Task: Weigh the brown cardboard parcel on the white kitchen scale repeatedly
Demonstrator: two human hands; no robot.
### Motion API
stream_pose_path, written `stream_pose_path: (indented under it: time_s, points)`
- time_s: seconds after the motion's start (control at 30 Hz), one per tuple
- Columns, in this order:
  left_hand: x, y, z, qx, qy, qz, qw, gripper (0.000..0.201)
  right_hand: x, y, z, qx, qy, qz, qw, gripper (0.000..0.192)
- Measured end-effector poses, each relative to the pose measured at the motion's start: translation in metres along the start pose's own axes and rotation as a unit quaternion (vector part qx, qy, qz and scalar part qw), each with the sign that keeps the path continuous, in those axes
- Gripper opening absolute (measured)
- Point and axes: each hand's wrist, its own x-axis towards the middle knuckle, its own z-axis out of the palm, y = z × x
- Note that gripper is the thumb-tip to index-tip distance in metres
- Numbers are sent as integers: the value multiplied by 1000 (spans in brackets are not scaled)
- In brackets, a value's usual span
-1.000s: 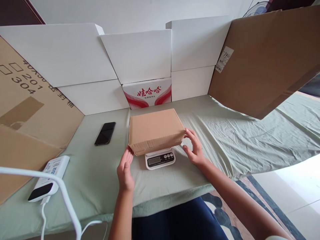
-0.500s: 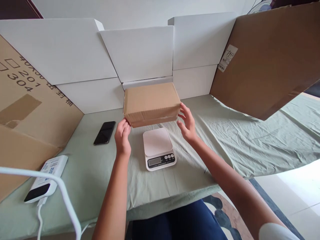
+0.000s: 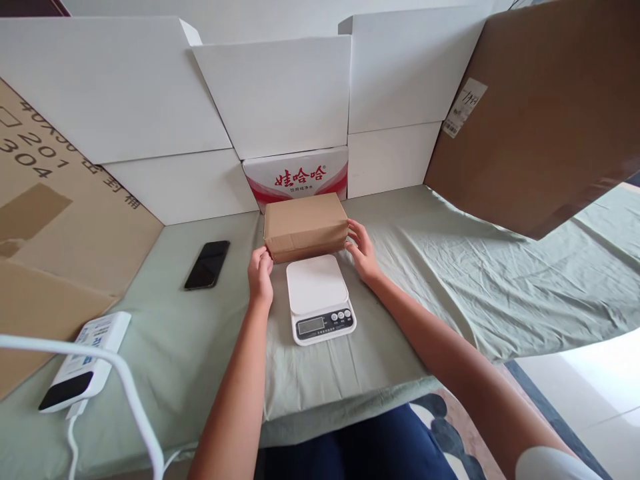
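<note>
While only the head view is available, both hands are seen clearly in it. A brown cardboard box (image 3: 306,225) is held between them: the left hand (image 3: 261,275) is pressed against the box's near-left corner, fingers curled onto it, and the right hand (image 3: 362,250) is laid against the right end face, fingers spread along the edge. So the box is grasped from both sides, neither hand closed into a fist.

The box is located at the far side of the table, on or just above the green cloth (image 3: 450,267); whether its underside is resting on the cloth cannot be told. It is placed just behind a white kitchen scale (image 3: 320,298), apart from the scale's platform, which is bare. The scale's display and buttons are turned toward the person; the reading is too small to be made out.

Directly behind the box a white carton with red printed characters (image 3: 299,177) is seen, close to the box, contact cannot be told. White cartons (image 3: 275,93) are stacked around it as a back wall.

To the left of the box a black phone (image 3: 207,265) is laid flat on the cloth, well apart from the left hand. Nearer the left corner a white power bank (image 3: 83,363) with a cable attached is seen, crossed by a white curved tube (image 3: 127,393). Large brown cardboard sheets are propped at the left (image 3: 60,220) and the right (image 3: 545,113); a label is stuck on the right one.
</note>
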Motion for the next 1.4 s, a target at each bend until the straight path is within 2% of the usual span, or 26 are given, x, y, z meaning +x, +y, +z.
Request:
stream_pose_path:
  time_s: [0.1,0.3,0.43,0.6,0.73,0.83,1.0,1.4]
  points:
    - [2,6,-6,-5,20,12,1000,48,3,-1,-7,-6,28,0,1000,64]
    - [11,26,-33,-35,89,51,994,56,14,2,-48,-3,180,4,984,72]
    - [13,29,-40,-28,102,53,993,60,18,15,-68,5,217,19,976,71]
    - [13,29,-38,-16,99,54,994,62,19,25,-68,33,225,37,973,71]
    - [13,28,-38,-13,92,56,994,62,18,26,-65,9,204,23,979,69]
    - [13,28,-37,-16,90,54,994,62,17,24,-60,10,193,29,981,65]
    - [11,29,-32,-27,90,47,994,62,13,14,-48,69,172,65,981,58]
    - [9,22,-24,-26,55,49,997,58,2,1,-30,42,98,41,993,54]
